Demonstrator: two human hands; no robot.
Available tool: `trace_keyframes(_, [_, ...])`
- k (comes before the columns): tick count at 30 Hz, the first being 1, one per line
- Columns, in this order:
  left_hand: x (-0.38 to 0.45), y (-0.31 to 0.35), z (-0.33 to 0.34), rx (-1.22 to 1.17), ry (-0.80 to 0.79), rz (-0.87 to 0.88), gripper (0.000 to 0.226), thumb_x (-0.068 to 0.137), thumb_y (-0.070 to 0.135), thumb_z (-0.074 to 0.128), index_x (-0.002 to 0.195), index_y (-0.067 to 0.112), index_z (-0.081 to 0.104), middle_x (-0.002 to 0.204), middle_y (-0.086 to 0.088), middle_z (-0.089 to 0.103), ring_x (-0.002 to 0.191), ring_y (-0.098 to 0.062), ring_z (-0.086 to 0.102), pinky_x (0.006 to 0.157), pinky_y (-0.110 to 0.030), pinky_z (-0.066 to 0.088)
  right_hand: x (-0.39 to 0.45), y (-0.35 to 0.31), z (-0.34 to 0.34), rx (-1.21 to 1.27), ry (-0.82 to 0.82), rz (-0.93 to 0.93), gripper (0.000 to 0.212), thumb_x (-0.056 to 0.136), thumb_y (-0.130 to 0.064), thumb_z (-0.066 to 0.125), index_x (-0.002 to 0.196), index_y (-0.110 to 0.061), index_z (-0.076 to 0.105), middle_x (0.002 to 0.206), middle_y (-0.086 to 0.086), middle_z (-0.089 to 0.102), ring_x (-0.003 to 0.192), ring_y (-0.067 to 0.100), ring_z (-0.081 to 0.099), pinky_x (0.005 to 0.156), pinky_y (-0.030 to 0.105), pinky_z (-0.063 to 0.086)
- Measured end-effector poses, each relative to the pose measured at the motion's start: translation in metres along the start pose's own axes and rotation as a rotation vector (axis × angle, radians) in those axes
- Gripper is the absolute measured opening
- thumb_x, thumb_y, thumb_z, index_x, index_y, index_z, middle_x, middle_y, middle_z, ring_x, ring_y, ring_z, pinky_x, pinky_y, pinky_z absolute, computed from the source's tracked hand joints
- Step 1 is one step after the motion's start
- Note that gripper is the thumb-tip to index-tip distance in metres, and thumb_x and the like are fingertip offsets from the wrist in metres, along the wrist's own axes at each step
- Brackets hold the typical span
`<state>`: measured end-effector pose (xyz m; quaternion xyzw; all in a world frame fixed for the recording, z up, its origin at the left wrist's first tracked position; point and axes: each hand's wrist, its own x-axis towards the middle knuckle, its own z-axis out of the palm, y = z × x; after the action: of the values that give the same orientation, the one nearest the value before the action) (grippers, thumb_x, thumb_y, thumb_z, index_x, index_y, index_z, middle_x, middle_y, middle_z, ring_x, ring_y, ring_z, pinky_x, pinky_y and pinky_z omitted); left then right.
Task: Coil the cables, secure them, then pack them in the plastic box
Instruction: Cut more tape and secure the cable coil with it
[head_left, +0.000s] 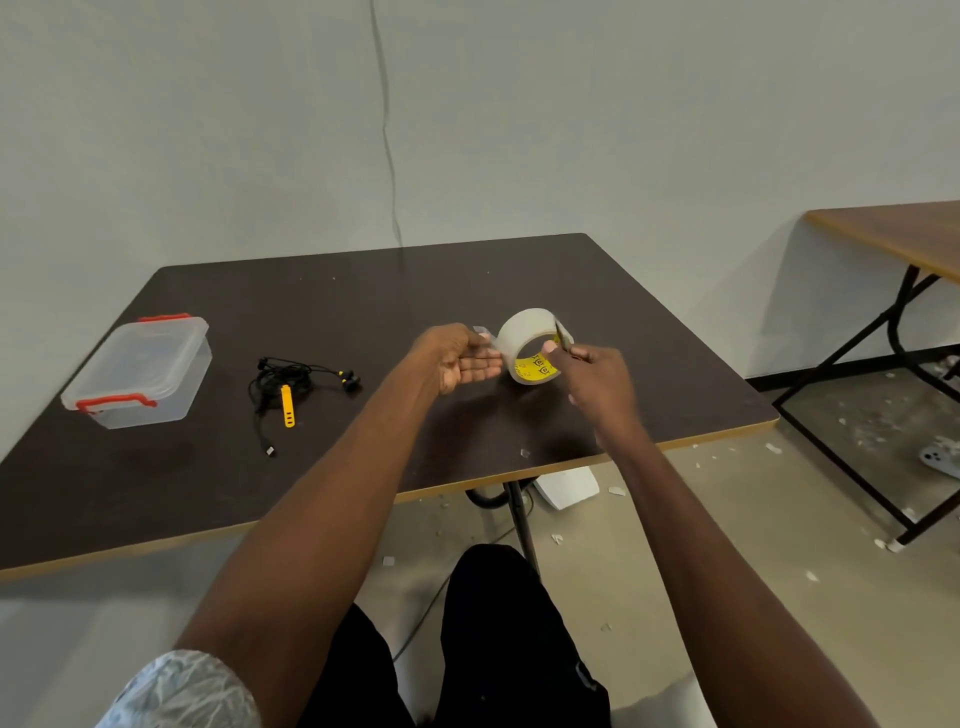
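Note:
A roll of clear tape (524, 332) with a yellow core is held above the dark table (363, 301). My right hand (597, 379) grips the roll, thumb inside the core. My left hand (460, 358) is beside the roll on its left, fingertips pinching the free end of the tape (480, 331). A black earphone cable (283, 382) with a yellow strap (287, 405) lies loosely bunched on the table to the left. Farther left stands the clear plastic box (140, 371) with red latches, its lid on.
A second wooden table (893, 234) on black legs stands at the right. Scraps of paper or tape litter the floor, and a thin cable hangs down the wall behind the table. My legs are under the table's near edge.

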<state>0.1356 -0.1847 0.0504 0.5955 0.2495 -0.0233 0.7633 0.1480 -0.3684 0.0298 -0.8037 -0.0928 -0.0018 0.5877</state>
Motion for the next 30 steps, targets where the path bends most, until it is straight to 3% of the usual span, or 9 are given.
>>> trace_keyframes(2, [0.002, -0.001, -0.003, -0.009, -0.008, -0.001, 0.009, 0.096, 0.000, 0.049, 0.096, -0.005, 0.057, 0.089, -0.023, 0.066, 0.084, -0.031, 0.067, 0.079, -0.041, 0.054, 0.006, 0.004, 0.002, -0.135, 0.032, -0.086, 0.042, 0.092, -0.036, 0.064, 0.058, -0.013, 0.055, 0.063, 0.001, 0.043, 0.056, 0.012, 0.037, 0.053, 0.027, 0.028])
trace_keyframes(6, [0.007, -0.002, -0.006, -0.013, -0.020, 0.008, 0.011, 0.097, -0.001, 0.046, 0.098, -0.006, 0.056, 0.088, -0.022, 0.065, 0.078, -0.028, 0.067, 0.078, -0.040, 0.055, 0.005, 0.003, 0.008, -0.115, -0.090, -0.160, 0.017, 0.093, -0.022, 0.064, 0.103, -0.015, 0.077, 0.079, -0.001, 0.065, 0.064, 0.006, 0.053, 0.058, 0.024, 0.041])
trace_keyframes(10, [0.006, -0.001, -0.006, -0.022, -0.033, 0.009, 0.013, 0.097, -0.001, 0.044, 0.099, -0.005, 0.056, 0.088, -0.022, 0.066, 0.078, -0.029, 0.067, 0.069, -0.038, 0.060, -0.003, 0.000, 0.011, 0.306, -0.229, 0.035, 0.020, 0.095, -0.023, 0.062, 0.103, -0.007, 0.071, 0.070, 0.010, 0.062, 0.047, 0.013, 0.051, 0.044, 0.024, 0.042])
trace_keyframes(12, [0.005, -0.002, -0.006, -0.024, -0.042, 0.008, 0.012, 0.097, 0.000, 0.045, 0.099, -0.004, 0.057, 0.090, -0.021, 0.066, 0.079, -0.028, 0.067, 0.067, -0.037, 0.061, -0.002, -0.002, 0.009, 0.598, -0.367, 0.193, 0.033, 0.098, -0.026, 0.055, 0.109, 0.003, 0.066, 0.086, 0.021, 0.068, 0.066, 0.024, 0.067, 0.061, 0.032, 0.057])
trace_keyframes(14, [0.003, -0.002, -0.006, -0.028, -0.042, 0.008, 0.013, 0.097, 0.000, 0.046, 0.103, -0.004, 0.057, 0.089, -0.019, 0.067, 0.076, -0.026, 0.069, 0.062, -0.034, 0.060, -0.001, -0.003, 0.006, 0.898, -0.489, 0.338, 0.044, 0.099, -0.022, 0.039, 0.118, 0.012, 0.059, 0.104, 0.030, 0.068, 0.090, 0.034, 0.071, 0.082, 0.038, 0.060])
trace_keyframes(17, [0.003, 0.000, -0.008, -0.043, -0.039, 0.005, 0.013, 0.096, 0.000, 0.048, 0.102, -0.004, 0.058, 0.082, -0.019, 0.069, 0.067, -0.024, 0.071, 0.057, -0.034, 0.060, -0.003, -0.004, 0.003, 1.113, -0.558, 0.392, 0.040, 0.092, -0.003, 0.036, 0.121, 0.015, 0.056, 0.103, 0.027, 0.070, 0.093, 0.031, 0.072, 0.085, 0.035, 0.059])
trace_keyframes(20, [0.002, -0.001, -0.010, -0.058, -0.062, 0.009, 0.015, 0.095, -0.001, 0.048, 0.107, -0.006, 0.058, 0.090, -0.021, 0.068, 0.077, -0.028, 0.070, 0.064, -0.035, 0.061, -0.006, -0.001, 0.010, 1.055, -0.555, 0.378, 0.031, 0.090, 0.009, 0.044, 0.115, 0.005, 0.061, 0.089, 0.015, 0.072, 0.078, 0.021, 0.073, 0.073, 0.028, 0.060])
trace_keyframes(25, [0.002, -0.003, -0.011, -0.065, -0.092, 0.014, 0.022, 0.095, -0.001, 0.048, 0.116, -0.008, 0.055, 0.094, -0.023, 0.068, 0.071, -0.026, 0.072, 0.057, -0.034, 0.060, -0.014, 0.006, 0.026, 0.722, -0.542, 0.241, 0.008, 0.091, -0.004, 0.062, 0.099, -0.002, 0.063, 0.079, 0.013, 0.070, 0.060, 0.017, 0.067, 0.058, 0.024, 0.057])
trace_keyframes(30, [0.007, -0.003, -0.014, -0.068, -0.108, -0.024, 0.013, 0.095, -0.001, 0.046, 0.102, -0.004, 0.057, 0.088, -0.020, 0.068, 0.074, -0.025, 0.070, 0.060, -0.035, 0.060, -0.018, 0.012, 0.032, 0.473, -0.601, 0.152, 0.032, 0.095, -0.025, 0.060, 0.106, 0.005, 0.063, 0.078, 0.014, 0.065, 0.057, 0.021, 0.058, 0.052, 0.026, 0.045])
